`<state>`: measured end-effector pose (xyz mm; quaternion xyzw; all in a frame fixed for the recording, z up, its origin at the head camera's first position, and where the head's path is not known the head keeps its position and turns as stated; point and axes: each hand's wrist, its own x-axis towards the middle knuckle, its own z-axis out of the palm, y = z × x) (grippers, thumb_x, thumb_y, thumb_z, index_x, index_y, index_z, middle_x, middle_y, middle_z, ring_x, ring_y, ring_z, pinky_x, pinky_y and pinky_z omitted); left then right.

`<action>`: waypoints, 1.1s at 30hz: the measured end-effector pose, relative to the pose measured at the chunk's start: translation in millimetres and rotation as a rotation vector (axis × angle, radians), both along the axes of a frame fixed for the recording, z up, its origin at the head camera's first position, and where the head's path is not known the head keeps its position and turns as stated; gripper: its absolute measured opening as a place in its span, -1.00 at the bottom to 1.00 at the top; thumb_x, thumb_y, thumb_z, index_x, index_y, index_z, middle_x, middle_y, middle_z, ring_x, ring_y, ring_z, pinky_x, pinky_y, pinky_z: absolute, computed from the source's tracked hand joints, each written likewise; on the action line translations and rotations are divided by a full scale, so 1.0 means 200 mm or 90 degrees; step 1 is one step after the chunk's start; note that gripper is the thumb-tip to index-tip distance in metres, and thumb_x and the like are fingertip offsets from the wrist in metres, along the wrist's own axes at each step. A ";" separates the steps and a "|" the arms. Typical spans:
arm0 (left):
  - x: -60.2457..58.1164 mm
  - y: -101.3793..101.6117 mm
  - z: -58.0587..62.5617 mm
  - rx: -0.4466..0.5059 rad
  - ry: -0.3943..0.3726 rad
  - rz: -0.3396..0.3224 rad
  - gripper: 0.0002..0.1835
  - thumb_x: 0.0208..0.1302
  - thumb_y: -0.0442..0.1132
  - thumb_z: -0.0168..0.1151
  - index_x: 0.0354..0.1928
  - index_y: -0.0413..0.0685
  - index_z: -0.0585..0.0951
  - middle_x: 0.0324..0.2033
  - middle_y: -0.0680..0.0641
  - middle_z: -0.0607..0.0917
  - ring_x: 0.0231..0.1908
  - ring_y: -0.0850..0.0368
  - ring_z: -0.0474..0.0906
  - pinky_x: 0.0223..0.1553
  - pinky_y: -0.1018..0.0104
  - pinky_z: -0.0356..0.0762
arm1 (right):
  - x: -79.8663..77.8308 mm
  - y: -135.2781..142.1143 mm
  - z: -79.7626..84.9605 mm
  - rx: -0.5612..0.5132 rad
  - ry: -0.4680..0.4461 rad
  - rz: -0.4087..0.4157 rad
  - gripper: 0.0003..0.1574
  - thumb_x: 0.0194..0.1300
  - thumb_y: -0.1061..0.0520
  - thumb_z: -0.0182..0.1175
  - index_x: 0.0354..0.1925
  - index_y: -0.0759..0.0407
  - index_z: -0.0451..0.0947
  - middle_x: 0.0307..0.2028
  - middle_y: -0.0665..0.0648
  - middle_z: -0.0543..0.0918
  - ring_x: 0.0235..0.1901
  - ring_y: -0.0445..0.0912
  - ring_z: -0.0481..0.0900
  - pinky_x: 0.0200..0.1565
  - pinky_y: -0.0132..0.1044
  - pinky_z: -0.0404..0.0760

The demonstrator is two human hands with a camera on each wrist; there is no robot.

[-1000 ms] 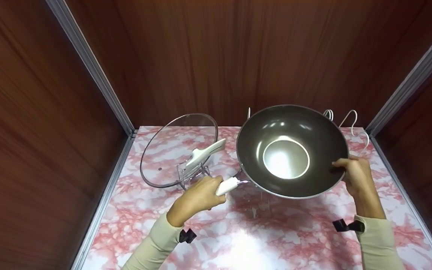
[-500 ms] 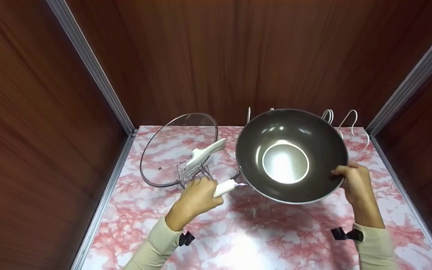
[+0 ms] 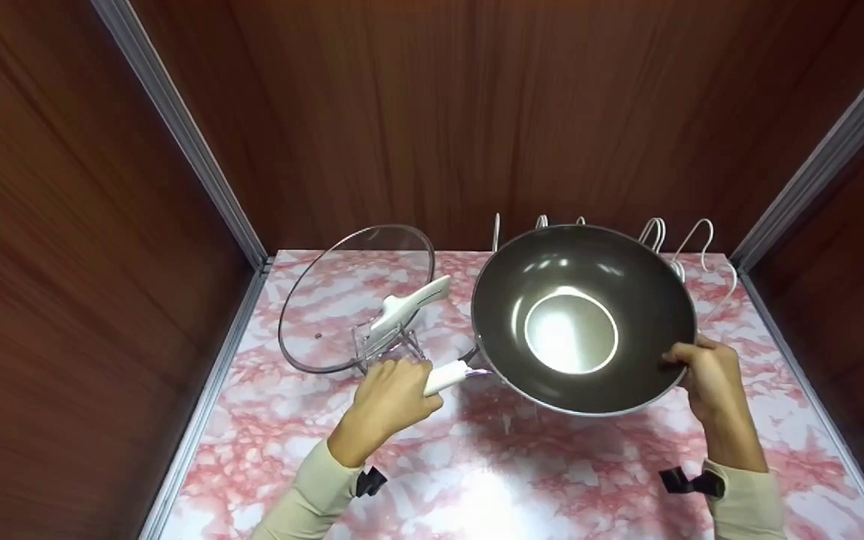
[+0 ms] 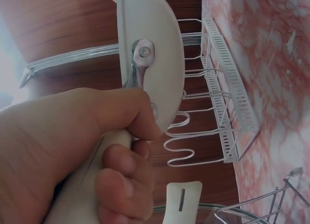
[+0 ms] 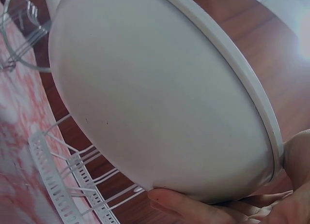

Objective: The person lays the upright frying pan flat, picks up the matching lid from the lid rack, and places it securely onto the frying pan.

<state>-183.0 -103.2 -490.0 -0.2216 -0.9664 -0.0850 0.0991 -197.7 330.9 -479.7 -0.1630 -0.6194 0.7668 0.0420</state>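
Note:
A wok [image 3: 582, 259] with a dark inside and a pale outside is held up above the table, its opening tilted toward me. My left hand [image 3: 394, 397] grips its white handle [image 3: 444, 378], the fingers curled round it in the left wrist view. On the far right side my right hand [image 3: 712, 375] holds the wok's rim, thumb inside the bowl. The right wrist view shows that hand's fingers [image 5: 189, 207] under the pale outer wall. To the left, a glass lid [image 3: 301, 300] with a white handle [image 3: 408, 306] leans upright in a wire stand [image 3: 391, 346].
Behind the wok stands a white wire rack [image 4: 227, 76] with upright loops, mostly hidden by the wok in the head view. The table [image 3: 289, 465] has a pink and white marbled top. Brown wood-look panels [image 3: 432, 112] enclose the back and sides.
Both hands have brought the wok slightly lower and nearer to me, so more of the rack's loops show behind it. The lid and its stand have stayed put.

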 end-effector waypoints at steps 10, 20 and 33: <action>0.00 -0.02 -0.04 -0.018 0.022 -0.005 -0.68 0.06 -0.03 0.49 -0.50 0.04 0.52 -0.68 0.07 0.42 -0.64 0.06 0.40 -0.59 0.15 0.31 | 0.05 -0.01 -0.04 -0.004 -0.001 -0.015 -0.60 0.21 0.54 0.06 -0.45 0.16 0.70 -0.49 0.00 0.70 -0.49 -0.15 0.74 -0.38 -0.26 0.79; 0.00 -0.03 -0.07 -0.012 0.022 -0.013 -0.71 0.02 -0.07 0.50 -0.49 0.04 0.53 -0.68 0.07 0.44 -0.65 0.08 0.40 -0.62 0.16 0.34 | 0.09 -0.02 -0.08 0.004 -0.020 -0.033 -0.65 0.22 0.53 0.04 -0.47 0.20 0.62 -0.52 0.00 0.64 -0.52 -0.16 0.70 -0.38 -0.27 0.78; 0.01 -0.04 -0.11 -0.006 -0.012 -0.011 -0.73 0.04 -0.07 0.52 -0.50 0.07 0.55 -0.67 0.08 0.45 -0.64 0.10 0.37 -0.61 0.18 0.34 | 0.16 -0.03 -0.13 0.007 -0.038 -0.054 -0.59 0.18 0.54 0.03 -0.49 0.15 0.66 -0.57 -0.01 0.62 -0.54 -0.17 0.67 -0.38 -0.28 0.77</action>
